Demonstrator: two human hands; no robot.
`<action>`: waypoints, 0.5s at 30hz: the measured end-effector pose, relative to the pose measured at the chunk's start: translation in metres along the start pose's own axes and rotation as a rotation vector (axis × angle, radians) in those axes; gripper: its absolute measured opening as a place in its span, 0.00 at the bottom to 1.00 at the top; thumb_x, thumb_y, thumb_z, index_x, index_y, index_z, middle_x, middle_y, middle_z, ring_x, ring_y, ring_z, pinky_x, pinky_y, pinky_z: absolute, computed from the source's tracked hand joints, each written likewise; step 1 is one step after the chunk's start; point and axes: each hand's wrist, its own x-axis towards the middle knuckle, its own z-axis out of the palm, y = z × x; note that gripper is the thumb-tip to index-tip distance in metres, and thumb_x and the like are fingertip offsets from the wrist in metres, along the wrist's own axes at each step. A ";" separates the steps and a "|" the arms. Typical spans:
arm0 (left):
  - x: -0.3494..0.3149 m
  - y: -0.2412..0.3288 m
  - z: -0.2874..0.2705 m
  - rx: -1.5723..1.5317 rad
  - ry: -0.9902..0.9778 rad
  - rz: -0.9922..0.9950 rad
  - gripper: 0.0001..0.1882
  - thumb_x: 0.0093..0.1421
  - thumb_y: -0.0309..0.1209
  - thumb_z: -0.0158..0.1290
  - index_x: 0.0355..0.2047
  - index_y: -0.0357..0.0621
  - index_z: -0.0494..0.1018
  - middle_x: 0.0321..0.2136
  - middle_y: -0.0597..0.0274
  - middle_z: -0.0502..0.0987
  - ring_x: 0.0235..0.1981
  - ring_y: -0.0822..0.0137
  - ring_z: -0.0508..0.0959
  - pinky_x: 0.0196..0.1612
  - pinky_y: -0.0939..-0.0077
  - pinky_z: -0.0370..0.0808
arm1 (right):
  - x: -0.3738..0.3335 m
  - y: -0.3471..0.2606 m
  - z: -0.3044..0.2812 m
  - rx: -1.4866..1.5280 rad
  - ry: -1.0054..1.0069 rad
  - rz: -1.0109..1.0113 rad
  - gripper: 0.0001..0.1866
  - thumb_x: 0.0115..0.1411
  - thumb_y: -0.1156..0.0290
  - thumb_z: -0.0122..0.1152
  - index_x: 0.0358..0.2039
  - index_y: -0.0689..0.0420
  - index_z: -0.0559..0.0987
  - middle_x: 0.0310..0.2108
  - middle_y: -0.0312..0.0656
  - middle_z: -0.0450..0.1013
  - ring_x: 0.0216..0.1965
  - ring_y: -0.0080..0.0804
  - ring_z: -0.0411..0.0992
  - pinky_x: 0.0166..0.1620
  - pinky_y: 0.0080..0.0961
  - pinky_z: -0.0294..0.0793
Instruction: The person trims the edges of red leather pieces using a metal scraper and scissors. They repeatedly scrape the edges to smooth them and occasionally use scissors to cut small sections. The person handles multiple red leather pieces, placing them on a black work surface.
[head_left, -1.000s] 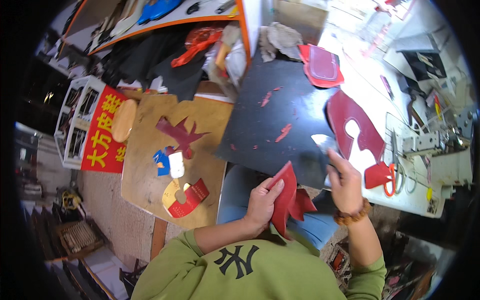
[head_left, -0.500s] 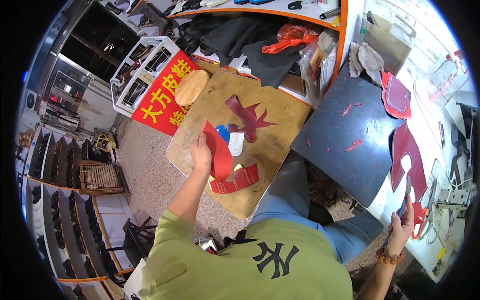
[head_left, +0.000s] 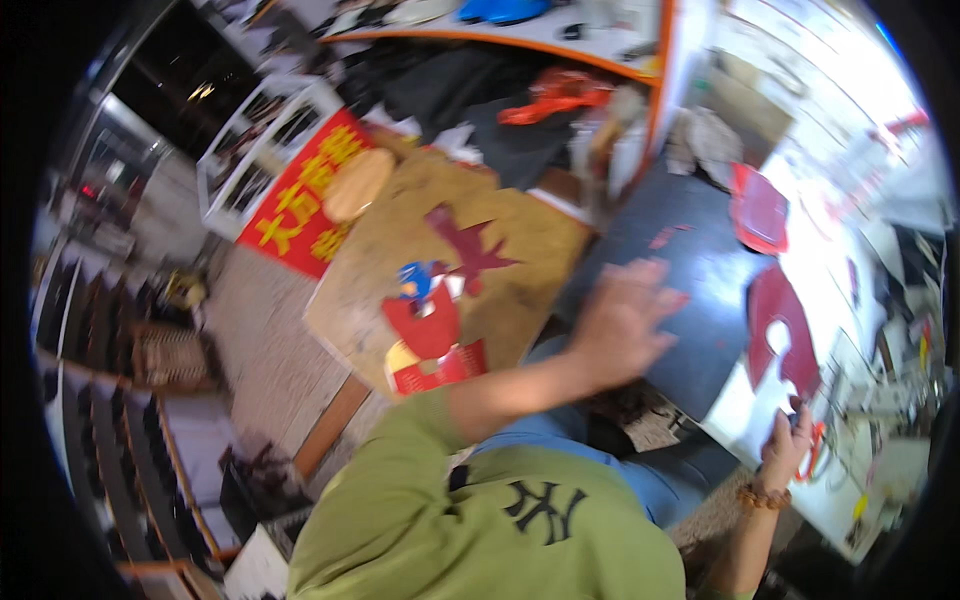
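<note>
My left hand (head_left: 625, 320) hovers blurred, empty, fingers spread, at the near-left edge of a black sheet (head_left: 705, 255). To its left a red cut piece (head_left: 430, 328) lies on a brown board (head_left: 520, 235), beside a blue scrap (head_left: 414, 279), a dark red star-like cutout (head_left: 470, 250) and a yellow-and-red curved piece (head_left: 440, 367). My right hand (head_left: 785, 450) is curled at the white table's near edge on red-handled scissors (head_left: 814, 455). Just above it lies a dark red leather piece with a hole (head_left: 780, 335).
A red pad (head_left: 760, 205) rests at the black sheet's far right. Dark cloth and an orange-red item (head_left: 555, 95) pile up behind the board. A red banner (head_left: 300, 195) and a white rack (head_left: 265, 135) stand on the left floor. The white table (head_left: 840, 280) carries tools.
My left hand has let go of the red piece on the brown board and swung right toward the black sheet. The right hand stays by the scissors at the table edge.
</note>
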 end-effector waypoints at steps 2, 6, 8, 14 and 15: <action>0.003 0.019 0.016 -0.018 -0.126 -0.070 0.36 0.52 0.41 0.60 0.59 0.41 0.63 0.64 0.42 0.56 0.65 0.45 0.55 0.66 0.48 0.51 | 0.013 0.003 0.005 -0.109 0.025 -0.014 0.16 0.59 0.81 0.56 0.48 0.62 0.71 0.32 0.30 0.65 0.27 0.12 0.57 0.29 0.10 0.56; -0.019 0.010 0.024 -0.010 -0.261 -0.183 0.43 0.54 0.46 0.59 0.64 0.36 0.55 0.67 0.38 0.46 0.69 0.43 0.47 0.68 0.49 0.46 | 0.029 -0.005 0.032 -0.305 -0.157 -0.318 0.17 0.56 0.81 0.58 0.47 0.62 0.70 0.40 0.39 0.69 0.44 0.28 0.67 0.50 0.24 0.65; -0.021 -0.007 0.026 0.044 -0.212 -0.211 0.45 0.55 0.47 0.58 0.64 0.34 0.53 0.67 0.36 0.45 0.69 0.42 0.46 0.68 0.49 0.46 | 0.039 -0.013 0.051 -0.431 -0.155 -0.384 0.18 0.57 0.77 0.61 0.48 0.62 0.70 0.43 0.41 0.70 0.47 0.29 0.68 0.51 0.25 0.66; 0.008 -0.037 0.043 0.096 -0.290 -0.263 0.50 0.58 0.56 0.51 0.66 0.28 0.47 0.68 0.35 0.42 0.70 0.44 0.42 0.70 0.56 0.39 | 0.065 -0.020 0.096 -0.747 -0.112 -0.543 0.27 0.55 0.70 0.67 0.52 0.65 0.68 0.46 0.51 0.71 0.46 0.42 0.71 0.52 0.32 0.68; 0.011 -0.034 0.045 0.073 -0.319 -0.234 0.50 0.58 0.56 0.50 0.66 0.28 0.46 0.68 0.35 0.42 0.70 0.45 0.42 0.70 0.56 0.39 | 0.068 -0.018 0.098 -0.768 -0.111 -0.563 0.28 0.54 0.69 0.68 0.52 0.65 0.68 0.46 0.52 0.71 0.46 0.45 0.71 0.52 0.33 0.68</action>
